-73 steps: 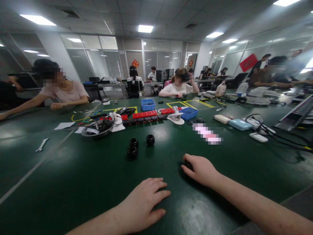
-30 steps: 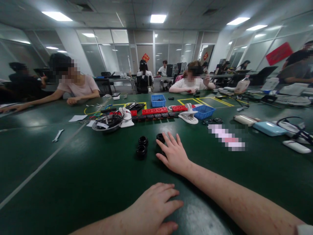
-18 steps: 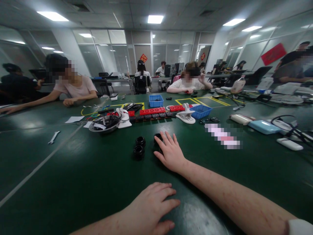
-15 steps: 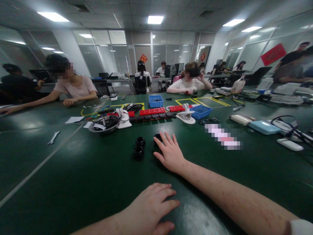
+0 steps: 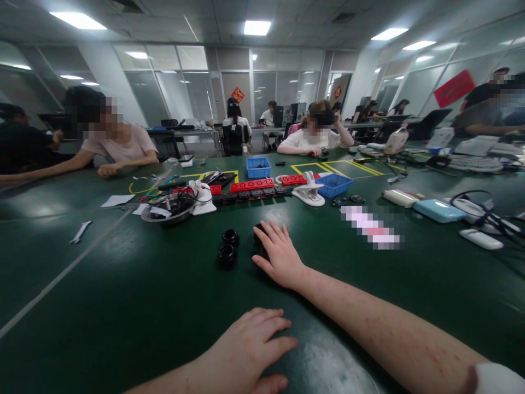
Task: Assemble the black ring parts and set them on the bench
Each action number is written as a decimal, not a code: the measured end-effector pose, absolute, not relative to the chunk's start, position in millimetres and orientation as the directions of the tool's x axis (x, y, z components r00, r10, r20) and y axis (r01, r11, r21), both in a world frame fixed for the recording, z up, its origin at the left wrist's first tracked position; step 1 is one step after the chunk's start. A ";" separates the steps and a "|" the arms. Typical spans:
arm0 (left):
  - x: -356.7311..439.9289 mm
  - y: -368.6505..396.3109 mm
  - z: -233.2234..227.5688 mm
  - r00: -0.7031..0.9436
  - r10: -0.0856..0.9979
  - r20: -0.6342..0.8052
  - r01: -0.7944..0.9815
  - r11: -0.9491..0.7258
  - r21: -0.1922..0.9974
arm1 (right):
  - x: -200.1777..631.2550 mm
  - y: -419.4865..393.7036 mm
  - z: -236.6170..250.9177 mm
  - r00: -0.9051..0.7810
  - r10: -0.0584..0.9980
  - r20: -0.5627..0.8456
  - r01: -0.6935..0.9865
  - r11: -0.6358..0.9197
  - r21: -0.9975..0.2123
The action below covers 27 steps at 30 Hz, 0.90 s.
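My right hand point(image 5: 279, 254) lies palm down with its fingers stretched over one or more black ring-shaped pieces point(image 5: 258, 230), which it mostly hides. Just left of it, two black ring-shaped pieces, the farther one point(image 5: 230, 237) and the nearer one point(image 5: 227, 255), stand close together on the dark green table point(image 5: 164, 306). Nearer to me, my left hand point(image 5: 254, 347) is spread low over the table with its fingers apart and nothing in them. Whether it touches the surface I cannot tell.
Beyond the hands are a round tray of cables point(image 5: 168, 213), red and black power strips point(image 5: 251, 186), a white clamp point(image 5: 308, 191) and two blue bins point(image 5: 258, 168). A wrench point(image 5: 81, 232) lies left; a light blue case point(image 5: 438, 210) lies right. Other people sit around.
The view has shifted slightly, so the table and the things on it appear a little farther left. Both hands keep nearly the same pose, the right one still over the black pieces.
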<state>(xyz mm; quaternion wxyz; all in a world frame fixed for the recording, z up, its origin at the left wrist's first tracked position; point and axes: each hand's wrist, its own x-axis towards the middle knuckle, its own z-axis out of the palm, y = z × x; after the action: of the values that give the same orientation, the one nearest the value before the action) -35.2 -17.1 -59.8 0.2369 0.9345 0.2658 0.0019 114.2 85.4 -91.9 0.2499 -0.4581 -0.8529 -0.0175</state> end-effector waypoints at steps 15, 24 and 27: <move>-37.4 -14.4 -72.6 0.873 0.486 -0.028 0.447 -0.777 0.444 | 124.9 94.4 -99.6 -0.351 0.710 0.611 0.598 0.672 -0.436; -44.9 -12.8 -88.2 0.857 0.458 0.238 0.364 -0.863 0.350 | 131.3 109.2 -109.7 -0.125 0.752 0.647 0.514 0.607 -0.606; -45.3 -15.6 -80.8 0.770 0.438 0.464 0.341 -0.897 0.280 | 131.6 111.4 -111.5 -0.103 0.758 0.645 0.492 0.602 -0.629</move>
<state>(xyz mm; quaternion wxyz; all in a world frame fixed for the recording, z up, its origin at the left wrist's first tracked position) -45.3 -15.6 -80.8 0.0903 0.9365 0.2081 0.2676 131.6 111.4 -111.5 0.5158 -0.4271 -0.7314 0.1287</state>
